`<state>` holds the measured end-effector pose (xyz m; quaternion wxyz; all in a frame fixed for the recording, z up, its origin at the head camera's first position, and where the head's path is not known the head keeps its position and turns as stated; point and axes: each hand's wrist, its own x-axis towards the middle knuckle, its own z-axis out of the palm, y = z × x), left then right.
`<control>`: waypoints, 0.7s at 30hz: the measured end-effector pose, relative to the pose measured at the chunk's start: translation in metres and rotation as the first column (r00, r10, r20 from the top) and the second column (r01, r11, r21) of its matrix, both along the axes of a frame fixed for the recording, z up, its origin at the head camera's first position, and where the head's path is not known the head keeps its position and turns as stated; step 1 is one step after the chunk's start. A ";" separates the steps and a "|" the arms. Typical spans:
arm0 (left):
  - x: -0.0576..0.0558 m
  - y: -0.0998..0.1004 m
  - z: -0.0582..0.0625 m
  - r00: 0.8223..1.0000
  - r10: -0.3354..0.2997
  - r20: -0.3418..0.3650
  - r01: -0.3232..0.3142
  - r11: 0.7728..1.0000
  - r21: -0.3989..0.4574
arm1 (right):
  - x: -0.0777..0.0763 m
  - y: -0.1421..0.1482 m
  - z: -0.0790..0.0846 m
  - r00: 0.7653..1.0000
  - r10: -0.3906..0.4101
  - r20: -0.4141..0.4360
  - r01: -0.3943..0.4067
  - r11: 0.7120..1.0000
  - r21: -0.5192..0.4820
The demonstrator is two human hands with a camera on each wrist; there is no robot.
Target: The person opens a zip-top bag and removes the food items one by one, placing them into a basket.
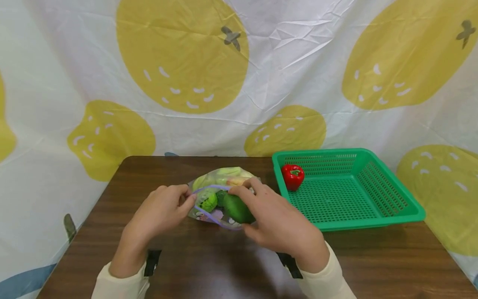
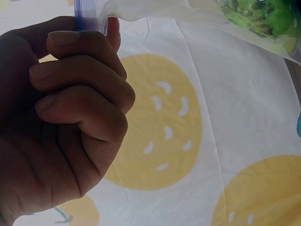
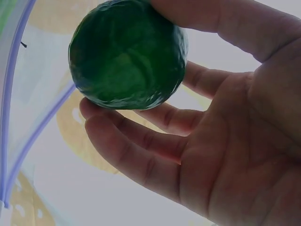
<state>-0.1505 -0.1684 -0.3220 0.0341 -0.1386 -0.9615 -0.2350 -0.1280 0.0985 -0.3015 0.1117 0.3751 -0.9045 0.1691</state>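
Dark wood table point(image 1: 143, 172), left grip point(image 1: 158, 214) pinching a clear purple-edged bag point(image 1: 210, 216), right grip point(image 1: 274, 216) half-spread, curled round a green vegetable point(image 1: 237, 209)

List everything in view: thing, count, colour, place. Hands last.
zip bag: 1, see-through with purple strip, on table, mouth open
dark green rounded item: 1, dark green, in right hand at bag mouth
bright green item: 1, bright green with dark marks, in bag
other bag contents: count unclear, some pale green, behind plastic
basket: 1, green, right side of table
bell pepper: 1, red, in basket, left end
table: 1, brown, under everything
cloth: white with yellow fruit print, behind table
sleeves: 2, cream, forearms
straps: 2, black, wrists
left hand: 1, pinching bag edge
right hand: 1, holding dark green rounded item
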 end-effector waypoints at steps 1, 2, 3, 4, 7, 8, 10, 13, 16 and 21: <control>0.000 0.000 0.000 1.000 0.000 -0.001 0.000 1.000 -0.001 | 0.000 0.001 0.000 1.000 -0.001 0.001 0.001 1.000 0.000; 0.000 0.000 0.000 1.000 -0.001 -0.001 0.001 1.000 -0.001 | -0.001 0.001 0.001 1.000 -0.004 0.001 0.004 1.000 0.001; 0.000 0.000 0.000 1.000 -0.004 -0.002 0.004 1.000 0.000 | -0.001 0.002 0.001 1.000 -0.004 0.005 0.004 1.000 0.000; 0.000 0.000 0.001 1.000 -0.005 -0.001 0.005 1.000 0.001 | -0.002 0.002 0.001 1.000 -0.001 0.007 0.001 1.000 -0.006; 0.001 -0.001 0.000 1.000 -0.003 0.003 0.003 1.000 0.001 | -0.003 0.004 0.002 1.000 -0.011 0.017 0.011 1.000 -0.018; 0.001 -0.002 0.000 1.000 -0.003 0.004 0.003 1.000 0.001 | -0.003 0.005 0.003 1.000 -0.017 0.022 0.018 1.000 -0.024; 0.002 -0.002 0.000 1.000 -0.003 0.003 0.003 1.000 0.003 | -0.003 0.007 0.003 0.999 -0.040 0.031 0.042 0.999 -0.036; 0.003 -0.004 -0.001 1.000 -0.003 -0.002 0.003 1.000 0.002 | -0.004 0.011 0.004 0.995 -0.095 0.029 0.096 0.995 -0.041; 0.003 -0.004 -0.002 1.000 -0.010 -0.009 0.010 1.000 0.006 | -0.005 0.017 0.006 0.990 -0.140 0.026 0.141 0.989 -0.052; 0.004 -0.003 0.000 1.000 -0.020 -0.023 0.021 1.000 0.013 | -0.008 0.028 0.012 0.980 -0.198 0.016 0.199 0.979 -0.052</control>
